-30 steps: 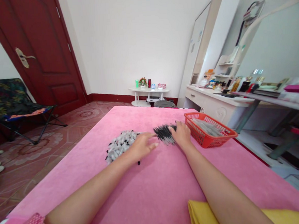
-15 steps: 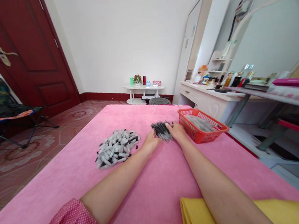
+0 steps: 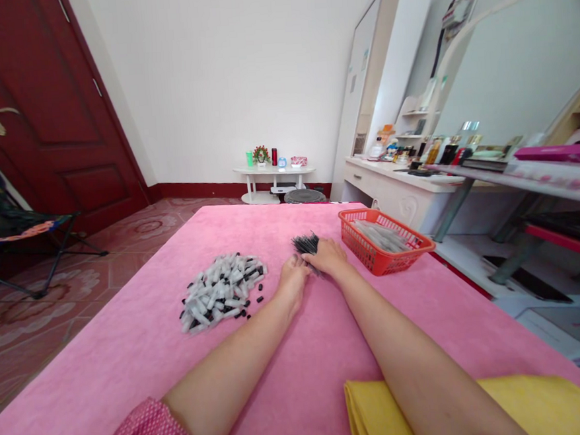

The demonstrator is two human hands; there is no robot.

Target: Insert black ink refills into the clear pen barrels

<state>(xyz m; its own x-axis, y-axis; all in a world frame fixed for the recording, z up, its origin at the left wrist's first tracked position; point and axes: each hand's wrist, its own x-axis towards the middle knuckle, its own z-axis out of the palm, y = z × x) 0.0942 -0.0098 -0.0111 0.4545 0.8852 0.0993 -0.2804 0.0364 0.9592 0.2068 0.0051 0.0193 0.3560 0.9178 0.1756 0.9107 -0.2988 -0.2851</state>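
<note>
A bundle of thin, dark-tipped sticks like pen refills [image 3: 305, 244] is gathered over the pink cloth. My right hand [image 3: 329, 255] wraps over its right side, thumb pointing left. Against the lower left of the bundle, my left hand [image 3: 295, 275] is closed, its fingers curled and meeting the right thumb. The lower ends of the sticks are mostly hidden by both hands. Left of my left hand lies a pile of small translucent white and black caps [image 3: 221, 290], with a few black pieces loose at its edge.
An orange-red plastic basket [image 3: 376, 262] holding long clear pieces stands right of my right hand. Folded yellow cloth [image 3: 370, 414] lies under my right forearm. The pink-covered table [image 3: 131, 361] ends near a white dresser [image 3: 390, 187] on the right.
My right hand has slid left and down over the bundle, covering more of it, and the two hands now meet. The view has shifted slightly; more black pieces show beside the pile.
</note>
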